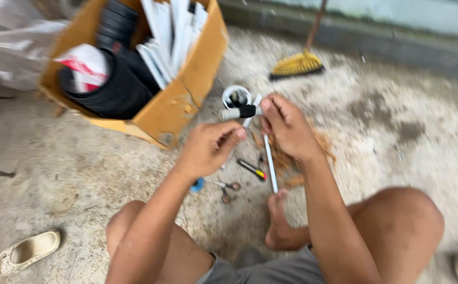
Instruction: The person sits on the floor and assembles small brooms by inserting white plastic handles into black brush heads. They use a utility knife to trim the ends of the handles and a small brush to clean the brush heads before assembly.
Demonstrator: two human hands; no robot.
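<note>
Your right hand (pixel 287 128) pinches the upper end of a thin white strip (pixel 270 163), fingers closed on it near the top, while your left hand (pixel 208 147) is curled narrow just at its nine o'clock, thumb and forefinger together; the blur makes it hard to tell whether it grips the marker-like tool (pixel 239 112) with the black tip or only sits under it. The strip runs down toward six o'clock, its lower end by your bare foot (pixel 280 223). It looks light, slim and fairly stiff, likely to flex or snap if bent hard, so hold it near the end being worked. On the concrete floor (pixel 386 137) below your hands lie small scissors (pixel 228 189), a yellow-and-black cutter (pixel 252 169), a blue cap (pixel 198 184) and brown shavings (pixel 323 144). A white cup (pixel 236 96) stands at twelve o'clock, a cardboard box (pixel 176 105) of white strips and black discs at ten, a broom (pixel 298 63) at one. A sandal (pixel 26 251) lies at eight.
</note>
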